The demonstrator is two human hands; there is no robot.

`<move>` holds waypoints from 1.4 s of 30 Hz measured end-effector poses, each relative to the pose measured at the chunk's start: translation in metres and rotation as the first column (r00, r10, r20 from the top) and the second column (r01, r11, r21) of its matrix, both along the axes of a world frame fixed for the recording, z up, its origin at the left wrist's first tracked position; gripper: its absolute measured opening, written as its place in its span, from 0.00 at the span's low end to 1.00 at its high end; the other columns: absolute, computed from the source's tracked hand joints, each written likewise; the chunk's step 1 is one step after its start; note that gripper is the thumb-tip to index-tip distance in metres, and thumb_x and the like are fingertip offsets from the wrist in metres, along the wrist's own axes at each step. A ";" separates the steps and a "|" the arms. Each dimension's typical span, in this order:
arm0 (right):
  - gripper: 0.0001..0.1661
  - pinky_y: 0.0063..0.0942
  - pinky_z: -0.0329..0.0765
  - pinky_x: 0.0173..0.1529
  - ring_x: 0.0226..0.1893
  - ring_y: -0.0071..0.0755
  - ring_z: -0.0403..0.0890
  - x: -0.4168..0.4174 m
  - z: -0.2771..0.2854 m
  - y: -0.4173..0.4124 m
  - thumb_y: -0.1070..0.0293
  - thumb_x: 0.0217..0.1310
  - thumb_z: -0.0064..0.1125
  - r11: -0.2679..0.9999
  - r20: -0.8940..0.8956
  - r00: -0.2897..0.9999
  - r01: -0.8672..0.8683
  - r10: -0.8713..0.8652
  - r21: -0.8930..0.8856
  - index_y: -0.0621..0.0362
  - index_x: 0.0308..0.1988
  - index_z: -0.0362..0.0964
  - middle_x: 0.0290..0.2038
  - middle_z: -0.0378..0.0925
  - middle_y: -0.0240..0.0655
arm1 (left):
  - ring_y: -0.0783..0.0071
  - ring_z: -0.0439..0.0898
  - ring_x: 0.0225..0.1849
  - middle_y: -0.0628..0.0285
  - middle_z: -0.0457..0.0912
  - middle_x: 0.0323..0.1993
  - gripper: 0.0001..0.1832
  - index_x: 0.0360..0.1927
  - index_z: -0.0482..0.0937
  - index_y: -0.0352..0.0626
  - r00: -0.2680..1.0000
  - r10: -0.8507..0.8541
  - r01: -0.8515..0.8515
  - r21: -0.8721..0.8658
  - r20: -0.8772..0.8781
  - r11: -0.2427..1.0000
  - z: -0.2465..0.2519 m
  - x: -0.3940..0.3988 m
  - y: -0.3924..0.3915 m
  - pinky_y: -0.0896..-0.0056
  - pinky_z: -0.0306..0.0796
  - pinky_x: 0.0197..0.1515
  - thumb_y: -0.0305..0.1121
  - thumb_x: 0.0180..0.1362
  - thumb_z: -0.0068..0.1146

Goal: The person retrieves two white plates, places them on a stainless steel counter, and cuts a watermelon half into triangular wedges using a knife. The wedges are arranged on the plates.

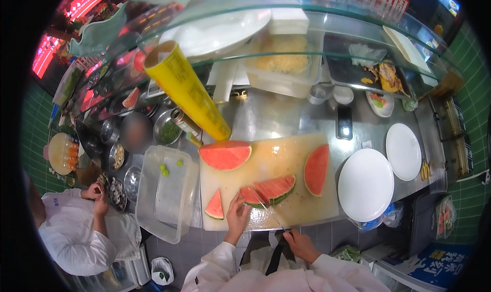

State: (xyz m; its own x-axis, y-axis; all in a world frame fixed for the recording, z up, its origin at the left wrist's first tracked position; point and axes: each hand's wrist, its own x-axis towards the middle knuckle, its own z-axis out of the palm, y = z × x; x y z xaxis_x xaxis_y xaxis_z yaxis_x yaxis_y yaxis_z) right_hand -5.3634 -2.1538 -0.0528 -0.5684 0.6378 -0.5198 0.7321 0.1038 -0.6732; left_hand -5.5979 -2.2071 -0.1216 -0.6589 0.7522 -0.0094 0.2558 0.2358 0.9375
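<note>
My right hand (pixel 301 246) grips the dark handle of a kitchen knife (pixel 273 214). Its thin blade runs up and left across a watermelon wedge (pixel 277 188), which is cut into slices along its right part. At the wedge's left end, my left hand (pixel 237 217) has thumb and fingers against the flesh and rind. All this rests on a pale cutting board (pixel 264 148), wet in places. Also on the board are a larger watermelon piece (pixel 225 155) at the back left, another piece (pixel 317 171) at the right and a small triangular slice (pixel 215 206) near the left hand.
Left of the board stands a clear plastic bin (pixel 170 200) with several small green fruits. A tall yellow cling-film roll box (pixel 188 88) rises behind. White plates (pixel 365 185) lie right. A co-worker (pixel 76 230) handles food at the left. A glass shelf (pixel 245 56) spans the back.
</note>
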 end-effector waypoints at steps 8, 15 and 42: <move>0.26 0.56 0.69 0.33 0.27 0.67 0.73 -0.010 0.017 0.000 0.47 0.64 0.38 1.000 0.130 0.991 -0.018 0.015 0.019 0.62 0.34 0.64 0.23 0.73 0.60 | 0.67 0.76 0.48 0.49 0.68 0.54 0.14 0.41 0.75 0.33 0.996 0.025 -0.024 -0.009 0.081 1.000 0.000 -0.005 0.000 0.73 0.75 0.46 0.21 0.48 0.60; 0.27 0.55 0.69 0.34 0.28 0.67 0.74 0.002 -0.046 -0.012 0.46 0.64 0.37 0.998 0.123 0.991 -0.054 0.052 0.015 0.62 0.39 0.65 0.25 0.74 0.59 | 0.69 0.75 0.49 0.50 0.68 0.56 0.13 0.40 0.75 0.31 0.982 0.036 -0.056 0.104 0.187 0.993 -0.015 -0.002 0.001 0.73 0.74 0.46 0.19 0.49 0.59; 0.27 0.54 0.69 0.32 0.27 0.66 0.74 -0.010 0.000 -0.005 0.47 0.64 0.39 0.999 0.056 0.997 -0.045 0.044 0.017 0.63 0.32 0.65 0.23 0.73 0.58 | 0.70 0.77 0.41 0.57 0.76 0.42 0.11 0.36 0.77 0.37 0.997 0.080 -0.079 0.003 -0.008 0.997 -0.013 -0.014 -0.003 0.73 0.74 0.40 0.25 0.48 0.62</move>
State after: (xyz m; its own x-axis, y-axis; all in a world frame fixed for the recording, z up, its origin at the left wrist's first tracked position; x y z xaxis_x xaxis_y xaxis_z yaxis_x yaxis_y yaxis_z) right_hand -5.3731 -2.1583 -0.0526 -0.5670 0.6222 -0.5399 0.7629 0.1495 -0.6289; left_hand -5.6117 -2.2100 -0.1350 -0.7167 0.6974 -0.0018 0.2440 0.2531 0.9362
